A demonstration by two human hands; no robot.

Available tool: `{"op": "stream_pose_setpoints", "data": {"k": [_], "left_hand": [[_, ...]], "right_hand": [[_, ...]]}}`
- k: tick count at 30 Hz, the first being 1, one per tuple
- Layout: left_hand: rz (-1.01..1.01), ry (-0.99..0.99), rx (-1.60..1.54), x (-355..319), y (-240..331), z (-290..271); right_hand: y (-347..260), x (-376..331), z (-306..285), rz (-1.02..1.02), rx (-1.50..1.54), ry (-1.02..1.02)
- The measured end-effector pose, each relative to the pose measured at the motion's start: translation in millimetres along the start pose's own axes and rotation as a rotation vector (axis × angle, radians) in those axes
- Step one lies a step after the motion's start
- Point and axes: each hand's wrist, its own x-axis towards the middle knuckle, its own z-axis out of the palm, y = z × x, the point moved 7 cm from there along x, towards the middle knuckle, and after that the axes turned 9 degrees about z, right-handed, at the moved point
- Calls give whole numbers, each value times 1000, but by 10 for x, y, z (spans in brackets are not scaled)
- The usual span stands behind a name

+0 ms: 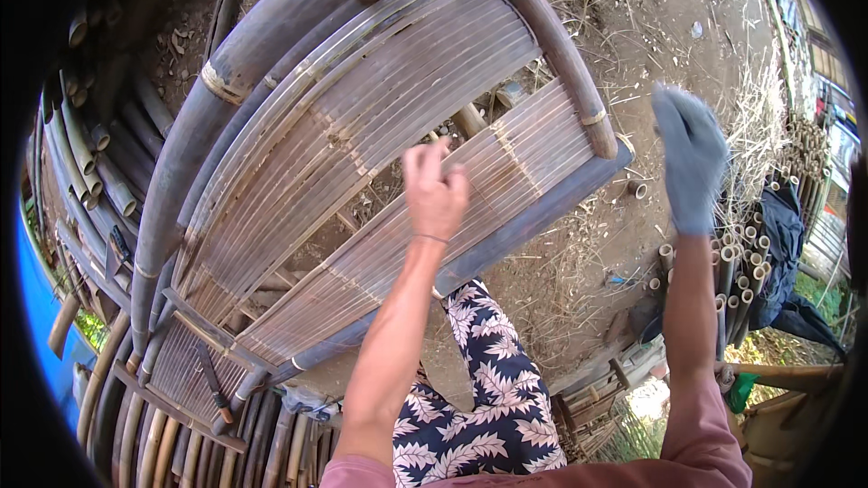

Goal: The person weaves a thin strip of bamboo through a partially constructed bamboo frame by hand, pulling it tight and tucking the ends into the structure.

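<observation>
Left hand [436, 192] curled, right hand [694, 158] outstretched

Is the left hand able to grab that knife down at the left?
Probably yes, with a lean to the left: nothing seems to cover the knife, which lies on a small slatted panel. But the left hand is off above the bamboo bench, well away from it.

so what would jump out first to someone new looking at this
The big slatted bamboo bench filling the middle and left. Next, the blurred hands: the bare left hand over the slats, the grey-gloved right hand out at the right. Below, leaf-patterned trousers stand out.
</observation>
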Motion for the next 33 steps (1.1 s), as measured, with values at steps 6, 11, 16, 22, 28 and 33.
{"op": "stream_pose_setpoints", "data": {"k": [6, 11, 16, 22, 28, 33], "left_hand": [[-212, -6, 336, 30, -536, -11], [-444, -289, 359, 121, -741, 249], [-460, -380, 86, 329, -1031, 496], [-428, -44, 143, 102, -705, 129], [-317, -305, -503, -22, -383, 70], [-268, -591, -435, 89, -274, 151]], "right_hand": [[175, -412, 2161, -795, -539, -270], [300, -1005, 3070, -450, -575, -715], [553, -931, 3509, -802, -574, -1161], [194, -1017, 3021, -672, -534, -870], [102, -1177, 1988, -545, -111, -728], [1069, -1523, 883, 420, 377, -888]]}}
